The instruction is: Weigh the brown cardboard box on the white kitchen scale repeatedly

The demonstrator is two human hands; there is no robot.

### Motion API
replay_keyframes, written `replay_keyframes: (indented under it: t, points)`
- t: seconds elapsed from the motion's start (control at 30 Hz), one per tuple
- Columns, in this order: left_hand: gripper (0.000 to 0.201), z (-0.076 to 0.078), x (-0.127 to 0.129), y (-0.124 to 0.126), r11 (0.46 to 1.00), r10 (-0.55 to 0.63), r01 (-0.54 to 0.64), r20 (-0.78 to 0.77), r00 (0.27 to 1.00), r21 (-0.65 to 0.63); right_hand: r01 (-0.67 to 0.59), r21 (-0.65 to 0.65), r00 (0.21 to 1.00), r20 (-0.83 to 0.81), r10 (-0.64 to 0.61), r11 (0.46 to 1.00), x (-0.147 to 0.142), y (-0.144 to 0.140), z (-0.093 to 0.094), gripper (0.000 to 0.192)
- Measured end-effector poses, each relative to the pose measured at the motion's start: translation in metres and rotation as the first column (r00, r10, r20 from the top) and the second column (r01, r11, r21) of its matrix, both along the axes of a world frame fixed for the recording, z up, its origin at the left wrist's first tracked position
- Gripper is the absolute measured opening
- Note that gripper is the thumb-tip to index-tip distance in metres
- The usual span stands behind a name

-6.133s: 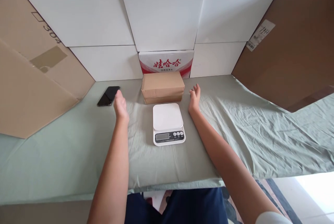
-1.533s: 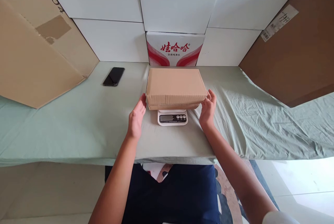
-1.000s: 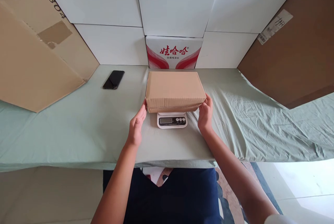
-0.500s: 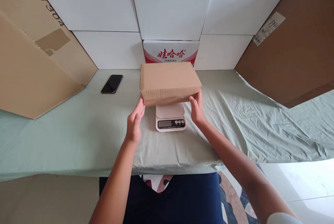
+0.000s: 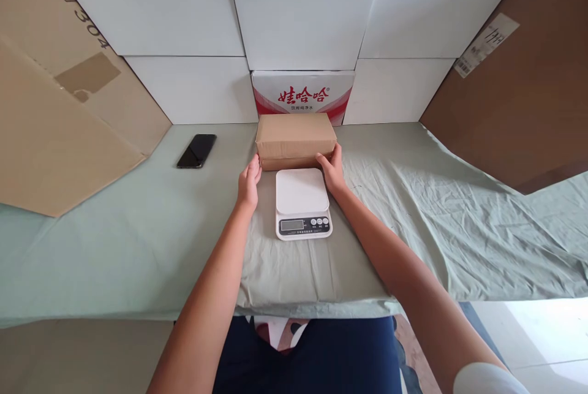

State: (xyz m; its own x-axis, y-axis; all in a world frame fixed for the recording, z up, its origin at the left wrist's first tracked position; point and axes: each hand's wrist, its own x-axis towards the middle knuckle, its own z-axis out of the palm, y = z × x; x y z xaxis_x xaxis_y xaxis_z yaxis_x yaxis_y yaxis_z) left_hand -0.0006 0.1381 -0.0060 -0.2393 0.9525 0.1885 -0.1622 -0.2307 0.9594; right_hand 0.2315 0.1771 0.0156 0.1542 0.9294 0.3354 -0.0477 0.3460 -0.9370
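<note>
A closed brown cardboard box is between my two hands, behind the scale and close to the white panels. My left hand presses its left side near the front corner. On the other side, my right hand grips the front right corner, thumb across the front face and the other fingers partly hidden along the side. Just in front of the box lies a white digital kitchen scale, its plate bare and its display blank.
A black phone lies left on the green cloth. White panels and a red-and-white printed carton form the back. Large cardboard sheets flank the table, one left and one right.
Both hands have carried the cardboard box away from me and lowered it behind the scale. The scale's plate, partly covered before, is now fully visible.
</note>
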Motion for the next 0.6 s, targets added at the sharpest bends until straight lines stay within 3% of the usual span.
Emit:
replay_keyframes:
  t: [0.27, 0.43, 0.6]
  points:
    - [0.074, 0.0, -0.003, 0.005, 1.0, -0.006, 0.006, -0.027, 1.0, 0.019, 0.025, -0.019, 0.996, -0.08, -0.027, 1.0, 0.006, 0.007, -0.003, 0.052]
    - [0.084, 0.006, -0.023, 0.011, 0.993, 0.102, -0.1, -0.036, 0.994, 0.061, 0.162, -0.039, 0.969, -0.181, -0.166, 0.986, 0.03, 0.012, -0.005, 0.057]
    - [0.091, 0.009, -0.032, 0.014, 0.992, 0.12, -0.119, -0.013, 0.993, 0.033, 0.24, -0.104, 0.952, -0.168, -0.255, 0.965, 0.044, 0.014, -0.008, 0.053]
